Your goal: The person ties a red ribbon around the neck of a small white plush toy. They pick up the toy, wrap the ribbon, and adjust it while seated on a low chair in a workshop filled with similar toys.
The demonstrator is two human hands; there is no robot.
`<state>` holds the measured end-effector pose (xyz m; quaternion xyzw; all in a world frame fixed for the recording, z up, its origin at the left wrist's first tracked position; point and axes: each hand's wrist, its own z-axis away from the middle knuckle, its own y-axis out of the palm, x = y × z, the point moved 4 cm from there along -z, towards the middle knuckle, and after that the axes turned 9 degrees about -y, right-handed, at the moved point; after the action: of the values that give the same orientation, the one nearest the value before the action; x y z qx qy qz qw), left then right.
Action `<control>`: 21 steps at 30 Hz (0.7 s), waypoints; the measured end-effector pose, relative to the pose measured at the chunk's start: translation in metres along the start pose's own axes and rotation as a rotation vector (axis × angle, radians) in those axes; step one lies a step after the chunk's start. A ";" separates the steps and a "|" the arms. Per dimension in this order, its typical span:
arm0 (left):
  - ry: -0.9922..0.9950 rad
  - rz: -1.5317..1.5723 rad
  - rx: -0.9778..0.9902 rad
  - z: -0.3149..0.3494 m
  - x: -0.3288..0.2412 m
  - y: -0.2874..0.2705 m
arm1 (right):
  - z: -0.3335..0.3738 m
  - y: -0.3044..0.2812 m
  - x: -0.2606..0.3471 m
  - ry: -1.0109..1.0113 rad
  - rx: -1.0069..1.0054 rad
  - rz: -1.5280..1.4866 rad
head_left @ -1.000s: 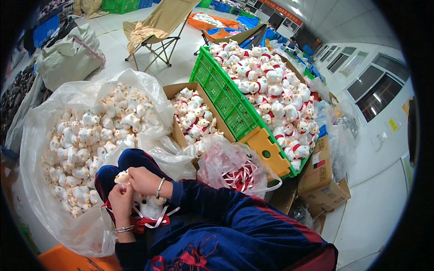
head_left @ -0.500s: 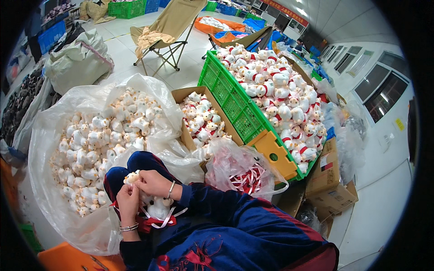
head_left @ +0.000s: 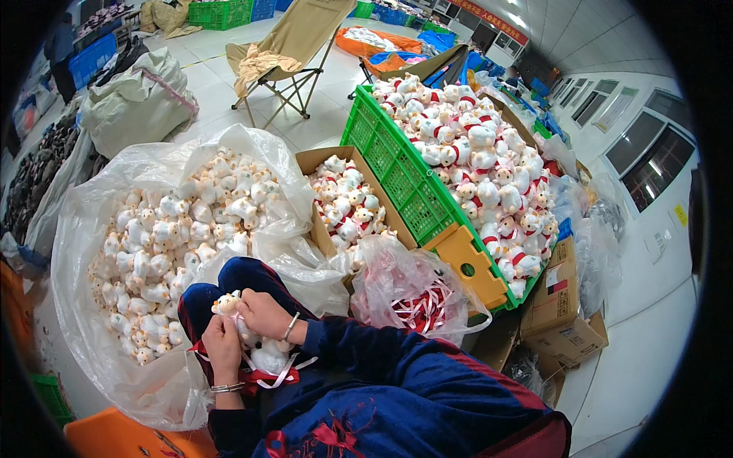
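While a small white plush toy (head_left: 227, 305) sits over the person's lap, both hands close around it: the left hand (head_left: 221, 347) grips it from below with fingers curled, and the right hand (head_left: 263, 314) pinches at it from the side, a bracelet on each wrist. Red and white ribbon (head_left: 267, 375) trails from under the toy across the dark blue trousers. Just left of the knees, a large clear plastic sack (head_left: 92, 229) holds a heap of similar white toys. Ahead stands an open cardboard box (head_left: 321, 160) with more of them, and beside it a green plastic crate (head_left: 389, 175) piled with toys wearing red ribbons. Near the right knee lies a clear bag of red ribbon (head_left: 416, 294). Farther back stands a folding camp chair (head_left: 294, 46).
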<state>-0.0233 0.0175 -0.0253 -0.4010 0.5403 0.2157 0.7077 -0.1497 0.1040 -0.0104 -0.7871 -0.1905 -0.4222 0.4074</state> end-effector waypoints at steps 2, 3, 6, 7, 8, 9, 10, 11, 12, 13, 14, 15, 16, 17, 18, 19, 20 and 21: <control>-0.071 0.013 0.021 0.000 -0.004 0.000 | -0.003 0.001 -0.002 0.010 -0.016 -0.025; -0.105 0.022 0.031 0.000 -0.009 -0.001 | -0.004 -0.001 -0.001 0.040 0.012 -0.046; -0.108 -0.029 0.046 0.004 -0.034 -0.003 | -0.006 -0.006 0.001 0.077 0.060 -0.063; -0.113 -0.024 0.049 0.005 -0.037 -0.003 | -0.006 -0.006 -0.001 0.053 0.055 -0.039; -0.120 -0.029 0.045 0.006 -0.041 -0.006 | -0.007 -0.004 0.000 0.027 0.049 -0.026; -0.126 -0.033 0.042 0.006 -0.043 -0.008 | -0.008 -0.002 0.000 0.016 0.047 -0.022; -0.123 -0.040 0.042 0.006 -0.043 -0.009 | -0.010 -0.001 0.000 0.005 0.045 -0.017; -0.123 -0.041 0.047 0.005 -0.041 -0.008 | -0.010 -0.002 0.001 -0.001 0.045 -0.006; -0.123 -0.042 0.052 0.004 -0.040 -0.008 | -0.010 -0.002 0.001 0.014 0.052 -0.005; -0.122 -0.058 0.044 0.003 -0.040 -0.007 | -0.010 -0.002 0.001 0.028 0.059 -0.003; -0.123 -0.074 0.037 0.003 -0.040 -0.006 | -0.009 -0.002 0.001 0.044 0.067 -0.003; -0.124 -0.090 0.030 0.003 -0.040 -0.005 | -0.009 -0.001 0.001 0.041 0.066 -0.007; -0.070 -0.082 0.005 0.001 -0.036 -0.004 | -0.010 -0.001 0.001 0.038 0.064 -0.013; -0.016 -0.075 -0.016 -0.001 -0.032 -0.001 | -0.009 0.000 -0.001 0.037 0.061 -0.017; 0.038 -0.067 -0.037 -0.001 -0.028 0.000 | -0.008 0.001 -0.004 0.006 0.038 0.004; 0.029 -0.056 -0.033 -0.002 -0.022 0.001 | -0.007 0.003 -0.008 -0.025 0.015 0.024; 0.017 -0.046 -0.031 -0.001 -0.020 0.001 | -0.008 0.002 -0.004 -0.057 -0.005 0.043; 0.005 -0.036 -0.029 -0.001 -0.018 0.001 | -0.007 0.001 -0.004 0.023 0.015 -0.042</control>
<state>-0.0302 0.0197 -0.0086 -0.4214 0.5316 0.2099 0.7041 -0.1547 0.0980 -0.0126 -0.7747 -0.2055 -0.4384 0.4066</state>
